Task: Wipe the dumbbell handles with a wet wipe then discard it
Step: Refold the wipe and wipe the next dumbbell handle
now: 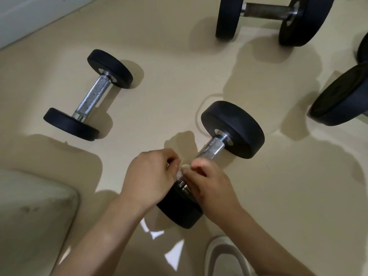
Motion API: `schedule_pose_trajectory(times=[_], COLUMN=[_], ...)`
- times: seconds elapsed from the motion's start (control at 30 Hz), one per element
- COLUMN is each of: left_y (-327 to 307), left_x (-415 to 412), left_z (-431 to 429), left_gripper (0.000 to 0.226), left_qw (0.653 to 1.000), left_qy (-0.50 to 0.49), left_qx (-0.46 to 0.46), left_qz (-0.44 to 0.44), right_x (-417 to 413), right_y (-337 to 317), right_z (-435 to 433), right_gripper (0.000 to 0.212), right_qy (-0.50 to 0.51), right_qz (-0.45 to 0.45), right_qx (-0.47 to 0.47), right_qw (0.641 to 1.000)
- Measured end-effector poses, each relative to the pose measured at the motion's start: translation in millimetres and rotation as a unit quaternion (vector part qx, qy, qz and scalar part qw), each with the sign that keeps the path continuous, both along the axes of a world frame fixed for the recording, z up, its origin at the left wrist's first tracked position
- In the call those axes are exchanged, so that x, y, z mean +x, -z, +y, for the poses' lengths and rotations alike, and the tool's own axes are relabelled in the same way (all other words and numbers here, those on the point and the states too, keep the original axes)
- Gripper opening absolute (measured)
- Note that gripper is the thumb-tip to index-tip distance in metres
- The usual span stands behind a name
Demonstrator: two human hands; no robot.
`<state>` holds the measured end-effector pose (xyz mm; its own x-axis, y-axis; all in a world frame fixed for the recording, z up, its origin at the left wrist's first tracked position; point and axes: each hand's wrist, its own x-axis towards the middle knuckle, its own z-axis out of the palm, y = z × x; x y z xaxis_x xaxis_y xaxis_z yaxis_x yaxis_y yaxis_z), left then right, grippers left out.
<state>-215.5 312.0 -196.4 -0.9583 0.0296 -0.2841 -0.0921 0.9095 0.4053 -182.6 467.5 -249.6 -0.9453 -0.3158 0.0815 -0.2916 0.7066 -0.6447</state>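
Dumbbells lie spread on the beige floor [179,76], and you are busy with the nearest dumbbell [233,128], which lies slanted just in front of you. Your left hand [151,176] and your right hand [209,186] meet above the lower part of its metal handle [212,147]. The fingers of both hands are curled and pinch a small white piece between them, the wet wipe [184,166]. Only a little of the wipe shows, so I cannot tell whether it touches the handle. The upper part of the handle is bare and shiny, and your wrists cover part of the lower black weight [179,214].

A smaller dumbbell [89,94] lies well apart to your left. A big dumbbell [268,11] lies at the top edge, and another black weight [342,96] shows at the right edge. A pale cushion [29,216] is at the lower left, and a white shoe [225,255] is at the bottom, just beside your right forearm.
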Motion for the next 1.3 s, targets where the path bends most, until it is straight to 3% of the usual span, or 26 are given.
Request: schedule_pose_trajectory(times=[0.07,0.17,0.2,0.3,0.37,0.5,0.63,0.67,0.73,0.8,0.87,0.9,0.93,1.0,1.1,1.17,1.2,1.27,1.3], left_y=[4.6,8.9,9.9,9.5,8.9,11.1,9.9,10.1,11.3,8.5,0.9,-3.1,-7.9,-18.6,-29.1,-29.7,-29.2,-21.4,-15.1], left_x=[0.9,15.6,22.4,39.2,43.7,56.9,62.6,62.0,60.7,55.7,43.6,36.8,30.1,16.2,1.5,-6.5,-10.6,-17.2,-20.2], left_z=[-2.3,-2.7,-3.0,-0.8,2.0,9.5,19.6,19.9,17.9,15.1,13.1,11.4,9.8,10.0,15.5,14.1,12.8,10.8,11.1], left_gripper=[0.016,0.024,0.031,0.048,0.051,0.045,0.038,0.038,0.04,0.043,0.047,0.051,0.055,0.055,0.037,0.023,0.019,0.015,0.016], left_qw=[0.997,0.99,0.99,0.991,0.992,0.995,0.993,0.993,0.994,0.997,0.998,0.997,0.995,0.974,0.922,0.906,0.899,0.907,0.928], left_qy=[-0.046,-0.063,-0.062,-0.081,-0.084,-0.026,-0.005,-0.006,-0.011,-0.024,-0.039,-0.04,-0.034,-0.049,-0.097,-0.137,-0.155,-0.159,-0.139], left_qx=[0.065,0.122,0.12,0.106,0.099,0.077,0.059,0.059,0.057,0.058,0.056,0.058,0.073,0.185,0.345,0.383,0.396,0.381,0.337], left_qz=[-0.021,-0.031,-0.025,-0.016,0.001,0.054,0.103,0.106,0.092,0.053,-0.007,-0.035,-0.058,-0.122,-0.147,-0.119,-0.108,-0.084,-0.07], right_x=[-15.2,-44.4,-44.2,-15.3,-24.1,-46.3,-5.9,-14.7,-35.4,-36.5,-17.1,-10.3,-9.5,-16.3,-18.5,-15.5,-13.5,-9.5,-6.4], right_y=[4.5,9.1,5.7,-0.1,-1.9,-0.4,-6.7,-6.0,0.9,-0.3,-5.2,-13.6,-22.9,-38.2,-45.9,-42.4,-38.8,-30.3,-25.0], right_z=[4.9,18.2,15.3,-6.9,5.7,25.2,5.3,13.8,31.7,31.3,15.2,8.7,6.6,12.4,16.1,11.4,9.6,6.5,5.4], right_gripper=[0.028,0.027,0.021,0.006,0.014,0.013,0.014,0.019,0.022,0.02,0.024,0.023,0.021,0.02,0.022,0.021,0.019,0.014,0.011], right_qy=[-0.026,0.117,0.124,-0.067,-0.116,0.071,-0.089,-0.087,0.01,0.06,0.058,0.086,0.133,0.23,0.281,0.304,0.325,0.381,0.409], right_qz=[0.002,0.043,0.051,0.023,0.002,0.049,0.007,0.006,0.043,0.014,-0.097,-0.175,-0.259,-0.371,-0.395,-0.381,-0.372,-0.349,-0.339], right_qx=[0.014,-0.008,-0.002,0.068,0.075,0.068,0.079,0.075,0.09,0.08,-0.026,-0.121,-0.228,-0.406,-0.555,-0.597,-0.593,-0.548,-0.52], right_qw=[1.0,0.992,0.991,0.995,0.99,0.994,0.993,0.993,0.995,0.995,0.993,0.973,0.929,0.803,0.675,0.637,0.636,0.658,0.669])
